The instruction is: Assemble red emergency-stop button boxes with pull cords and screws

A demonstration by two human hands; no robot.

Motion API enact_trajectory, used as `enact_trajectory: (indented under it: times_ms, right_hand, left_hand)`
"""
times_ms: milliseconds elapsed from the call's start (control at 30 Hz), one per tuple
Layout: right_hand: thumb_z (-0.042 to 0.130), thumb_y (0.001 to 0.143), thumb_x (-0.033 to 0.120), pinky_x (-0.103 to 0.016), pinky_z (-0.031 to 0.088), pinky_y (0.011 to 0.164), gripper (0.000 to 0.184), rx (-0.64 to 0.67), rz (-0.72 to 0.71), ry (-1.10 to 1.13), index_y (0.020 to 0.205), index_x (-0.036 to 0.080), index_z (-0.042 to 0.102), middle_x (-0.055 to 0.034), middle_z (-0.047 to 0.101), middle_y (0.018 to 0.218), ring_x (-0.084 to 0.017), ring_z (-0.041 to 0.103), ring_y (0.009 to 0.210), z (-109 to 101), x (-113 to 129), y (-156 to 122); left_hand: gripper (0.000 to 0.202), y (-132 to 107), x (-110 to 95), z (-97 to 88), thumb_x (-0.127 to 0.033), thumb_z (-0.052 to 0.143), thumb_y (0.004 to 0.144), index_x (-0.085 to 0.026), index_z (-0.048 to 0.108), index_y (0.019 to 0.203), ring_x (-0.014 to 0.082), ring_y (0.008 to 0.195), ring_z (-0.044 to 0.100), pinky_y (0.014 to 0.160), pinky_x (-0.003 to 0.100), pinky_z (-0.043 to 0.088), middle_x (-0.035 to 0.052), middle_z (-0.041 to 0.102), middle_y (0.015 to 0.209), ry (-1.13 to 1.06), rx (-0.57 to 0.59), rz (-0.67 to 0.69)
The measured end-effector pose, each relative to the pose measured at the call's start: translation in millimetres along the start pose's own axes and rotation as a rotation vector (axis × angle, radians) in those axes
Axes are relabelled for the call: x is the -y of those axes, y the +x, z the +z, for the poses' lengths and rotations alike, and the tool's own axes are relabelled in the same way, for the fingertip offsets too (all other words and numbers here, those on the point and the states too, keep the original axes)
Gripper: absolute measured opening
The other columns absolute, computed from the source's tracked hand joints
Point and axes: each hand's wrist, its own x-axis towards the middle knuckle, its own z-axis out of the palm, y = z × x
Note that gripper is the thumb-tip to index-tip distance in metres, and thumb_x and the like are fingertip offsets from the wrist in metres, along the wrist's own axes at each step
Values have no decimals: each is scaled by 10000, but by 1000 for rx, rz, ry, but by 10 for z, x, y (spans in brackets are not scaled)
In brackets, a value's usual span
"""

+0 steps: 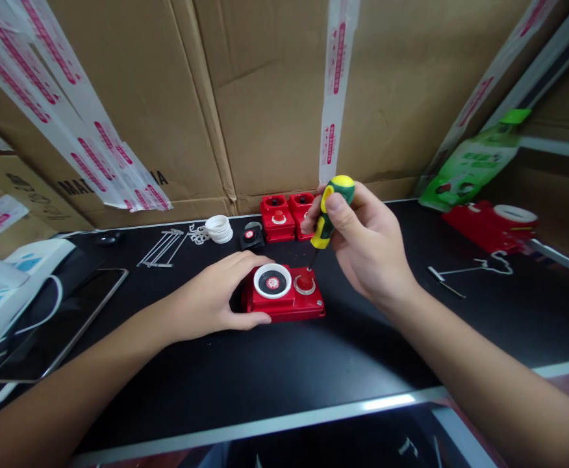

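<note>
1. The left hand (211, 292) covers the left end of the red box (289, 311).
2. The right hand (369, 237) hides part of the screwdriver (322, 235) handle; its tip — too small to tell whether seated.
3. Fingers also block part of the rear red unit (300, 203).
4. Tape (94, 156) interrupts the carton's (265, 97) lettering; the bottle's (474, 169) label blurs.

Dim, soft light — one white glare on the table edge (386, 402) — with blur and stretching toward the sides.

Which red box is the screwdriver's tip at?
The front box, held by the left hand, under the screwdriver in the right hand. Neither hand holds the back boxes or the right box.
</note>
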Motion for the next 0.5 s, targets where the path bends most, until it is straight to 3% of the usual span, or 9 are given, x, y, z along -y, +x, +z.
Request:
enact_trajectory:
  times_ms: [67,267,500]
  right_hand:
    - [821,916,479,-351,604,804,267,-3,20,86,1012,277,675,10,682,869,-175,702,783,28,-27,-22]
    - [772,957,520,-302,549,700,290,85,26,183,987,242,692,8,632,829,-135,614,697,30,-50,-52]
    - [736,940,640,-267,372,520,421,85,90,293,974,224,685,61,408,706,-91,304,543,38,-58,-19]
  left_hand:
    - [643,-3,1,0,-485,825,904,-258,542,1436,311,1290,654,1129,432,532,101,665,1409,2,2,3]
    - [629,-4,-24,-16,-493,819,916,-253,549,1431,296,1288,652,1129,421,525,93,662,1419,-11,16,-5]
    - [684,-17,-43,-39,-499,823,922,-269,521,1491,278,1311,645,1125,397,523,79,649,1456,-65,76,10]
